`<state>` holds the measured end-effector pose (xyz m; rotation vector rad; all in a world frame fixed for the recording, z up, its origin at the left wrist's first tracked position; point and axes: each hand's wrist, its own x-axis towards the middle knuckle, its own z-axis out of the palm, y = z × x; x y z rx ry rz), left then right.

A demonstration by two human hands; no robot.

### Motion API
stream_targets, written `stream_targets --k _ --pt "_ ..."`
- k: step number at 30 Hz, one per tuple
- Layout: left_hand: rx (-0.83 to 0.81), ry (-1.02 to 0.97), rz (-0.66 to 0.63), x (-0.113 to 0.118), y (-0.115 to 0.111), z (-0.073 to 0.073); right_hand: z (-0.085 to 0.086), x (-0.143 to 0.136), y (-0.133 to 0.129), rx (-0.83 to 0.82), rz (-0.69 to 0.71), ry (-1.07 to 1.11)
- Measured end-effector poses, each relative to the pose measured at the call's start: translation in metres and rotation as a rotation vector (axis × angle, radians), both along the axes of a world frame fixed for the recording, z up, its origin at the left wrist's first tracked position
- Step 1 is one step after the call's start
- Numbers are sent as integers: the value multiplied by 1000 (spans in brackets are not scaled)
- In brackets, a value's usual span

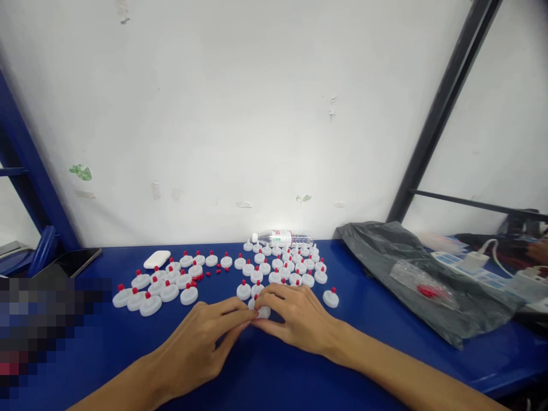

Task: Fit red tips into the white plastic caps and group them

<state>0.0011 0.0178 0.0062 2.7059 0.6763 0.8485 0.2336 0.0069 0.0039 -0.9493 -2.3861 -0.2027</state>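
Several round white caps with red tips stand on the blue table, one group at the left (169, 292) and another at the centre (275, 277). Small loose red tips (208, 274) lie between the groups. My left hand (205, 337) and my right hand (295, 319) meet at the front of the centre group, fingertips pinched together. Between and behind the fingers a white cap (264, 312) shows in part. What the left fingertips grip is too small to make out. One capped piece (331, 297) stands apart, right of my right hand.
A clear bottle (282, 238) lies against the wall behind the caps. At the back left are a white case (157, 259) and a phone (72, 268). A grey plastic bag (385, 262) holds up a clear packet with red pieces (428, 288). Power strips (475, 274) are far right.
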Motion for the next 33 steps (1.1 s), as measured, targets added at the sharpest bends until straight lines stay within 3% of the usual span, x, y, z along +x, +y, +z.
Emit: stream_targets --k 3,8,15,20,24,29,31,33 --pt "-201 -75 -2 5 -1 4 0 2 2 59 56 -13" --pt "-439 -118 169 6 -7 5 3 7 4 204 201 1" --pt "-542 -193 39 3 -20 -4 4 0 -4 351 382 13" --pt "-684 -240 -71 10 -19 -3 3 -2 -6 324 372 -25" --pt "-767 -275 -36 12 -18 -2 2 -3 -4 391 387 7" --pt "-738 -187 -44 8 -19 -1 1 -5 -5 433 389 33" --pt "-565 -155 -13 4 -16 -1 4 -3 -4 410 380 55" --pt "-262 -107 89 -2 -10 -1 10 5 1 378 338 141"
